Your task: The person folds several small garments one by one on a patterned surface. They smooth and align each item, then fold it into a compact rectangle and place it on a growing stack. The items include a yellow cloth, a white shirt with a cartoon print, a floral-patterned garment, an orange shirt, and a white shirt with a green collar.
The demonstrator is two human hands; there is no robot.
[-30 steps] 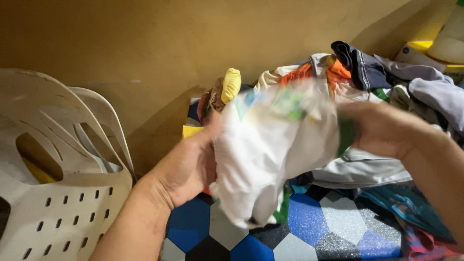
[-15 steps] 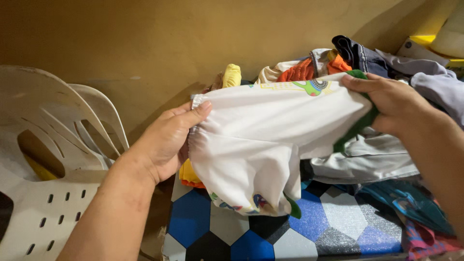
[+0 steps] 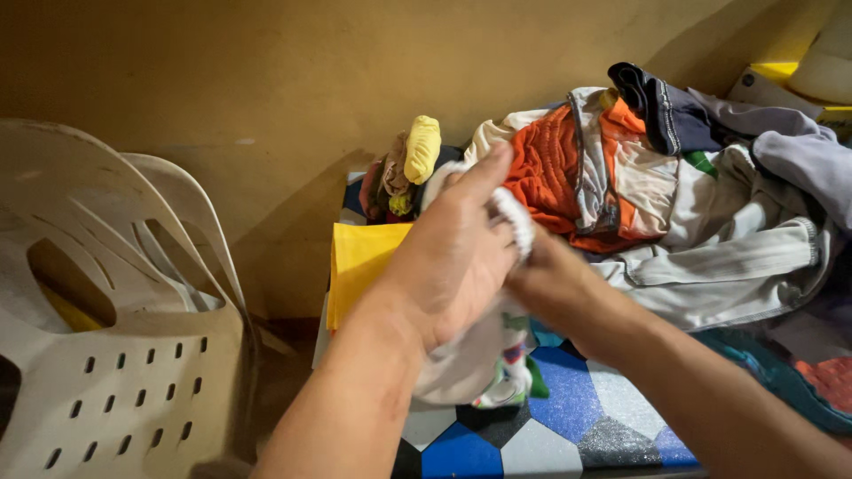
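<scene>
Over the hexagon-patterned surface point(image 3: 568, 426), blue, black, white and grey, both hands are working one white garment point(image 3: 470, 359). Left hand point(image 3: 457, 253) is lying across the top of it, palm down, fingers reaching away toward the wall; its grip is closing over a gathered elastic edge point(image 3: 515, 222) that is showing white just past the fingertips. Right hand point(image 3: 555, 288) is sitting just beside and partly under the left, blurred; its grip is buried in the same cloth, so whether the fingers are together or apart cannot be told. Rest of the white garment is hanging bunched below the left grip, with a coloured print and a green trim showing at its lower edge, just above the patterned surface.

Just beyond the left grip: a yellow folded cloth point(image 3: 359, 257) lying flat, and past it a small heap with a yellow rolled piece point(image 3: 422, 149) standing on top. To the right of both grips: a pile of clothes point(image 3: 710, 222), an orange-and-grey garment point(image 3: 577, 173) uppermost near the hands, pale grey trousers under it, a dark piece at the back. Well to the left of the left grip: a cream plastic chair point(image 3: 115, 372) with slotted seat, against the ochre wall point(image 3: 311, 71).
</scene>
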